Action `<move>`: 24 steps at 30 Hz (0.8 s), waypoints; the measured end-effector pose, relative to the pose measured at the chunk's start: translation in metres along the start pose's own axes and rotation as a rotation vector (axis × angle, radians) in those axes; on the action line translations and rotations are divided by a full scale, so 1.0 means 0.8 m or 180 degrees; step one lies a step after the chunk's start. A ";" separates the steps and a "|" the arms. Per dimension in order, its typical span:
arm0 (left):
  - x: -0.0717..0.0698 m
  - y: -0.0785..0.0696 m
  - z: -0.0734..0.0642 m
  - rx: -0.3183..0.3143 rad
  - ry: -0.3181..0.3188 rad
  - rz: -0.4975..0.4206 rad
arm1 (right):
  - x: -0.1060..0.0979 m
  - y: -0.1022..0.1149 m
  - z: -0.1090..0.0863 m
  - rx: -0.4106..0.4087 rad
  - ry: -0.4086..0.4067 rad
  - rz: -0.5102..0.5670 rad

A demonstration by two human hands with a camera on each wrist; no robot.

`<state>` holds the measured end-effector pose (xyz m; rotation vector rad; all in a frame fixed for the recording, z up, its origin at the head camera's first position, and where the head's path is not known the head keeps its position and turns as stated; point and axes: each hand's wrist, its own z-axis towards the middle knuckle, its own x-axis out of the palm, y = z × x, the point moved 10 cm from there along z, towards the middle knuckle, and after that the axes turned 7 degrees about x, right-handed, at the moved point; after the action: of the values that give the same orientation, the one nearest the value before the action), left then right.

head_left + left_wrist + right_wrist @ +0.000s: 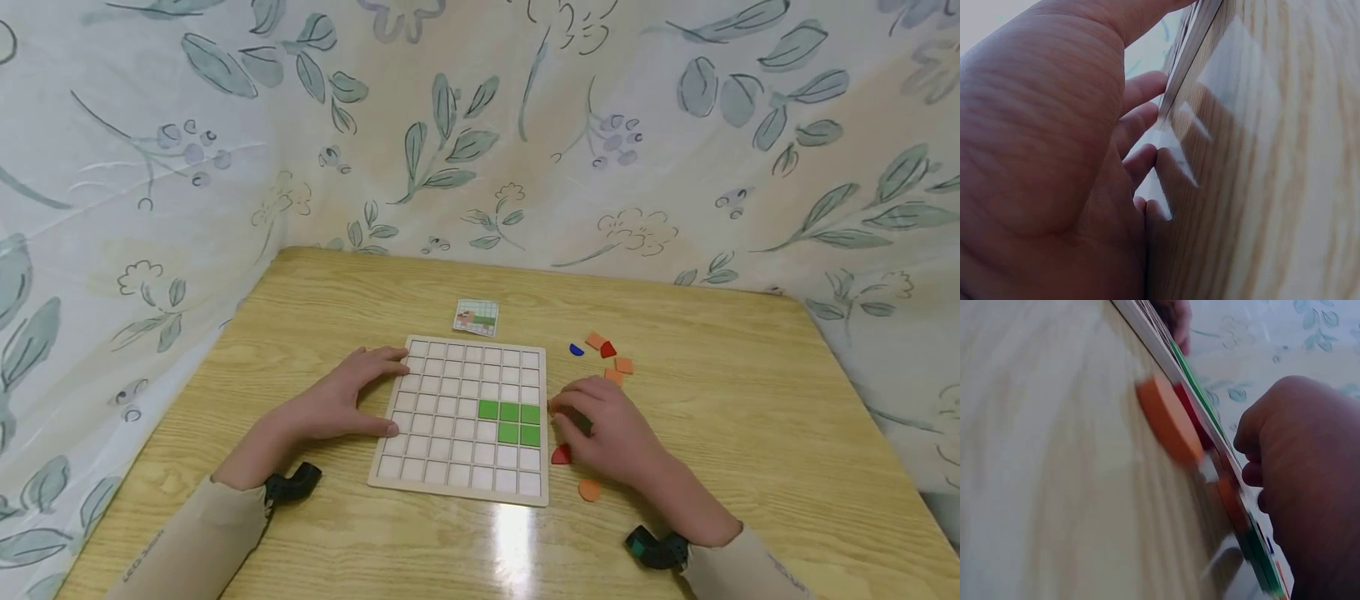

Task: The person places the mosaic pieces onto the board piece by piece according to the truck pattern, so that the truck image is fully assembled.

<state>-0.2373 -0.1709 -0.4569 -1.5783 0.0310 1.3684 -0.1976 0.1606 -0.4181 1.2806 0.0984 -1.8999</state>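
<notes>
A square wooden grid board [431, 450] lies on the table between the hands. Green square tiles [509, 412] fill three cells of one row and two of the row below, by its right edge. My left hand [341, 396] touches the board's left rim, thumb and fingers spread apart. Beside the right rim is my right hand [611, 433], its fingers bent, a bit of orange showing at the fingertips; I cannot tell whether they grip it. A red piece [561, 454] and a round orange piece [589, 490] lie near that hand. Low beneath it, the right wrist view shows a green piece [1260, 562].
Behind the board lies a small picture card [476, 317] with a coloured grid pattern. Further right are a blue half-round piece [576, 350], another red piece [608, 350] and several orange squares [623, 365]. A patterned cloth [465, 125] hangs around the wooden table [337, 292].
</notes>
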 end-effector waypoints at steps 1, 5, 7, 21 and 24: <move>0.000 -0.001 0.000 0.0002 -0.0002 -0.0005 | -0.004 -0.005 -0.003 0.0004 -0.0018 -0.0008; -0.002 -0.003 0.000 -0.0005 -0.0011 -0.0036 | -0.016 -0.022 -0.018 0.0023 -0.0019 -0.0018; -0.001 -0.004 -0.001 -0.0008 -0.0008 -0.0044 | -0.021 -0.031 -0.025 0.0047 0.0031 -0.0022; 0.001 0.000 -0.001 -0.0021 -0.0019 -0.0027 | -0.034 -0.060 -0.045 0.0202 0.0216 -0.0009; 0.001 0.001 -0.001 -0.0053 -0.0012 -0.0034 | -0.031 -0.061 -0.044 0.0214 0.0224 0.0025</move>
<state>-0.2369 -0.1716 -0.4578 -1.5878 0.0089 1.3664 -0.2005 0.2239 -0.4326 1.3914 0.0663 -1.8658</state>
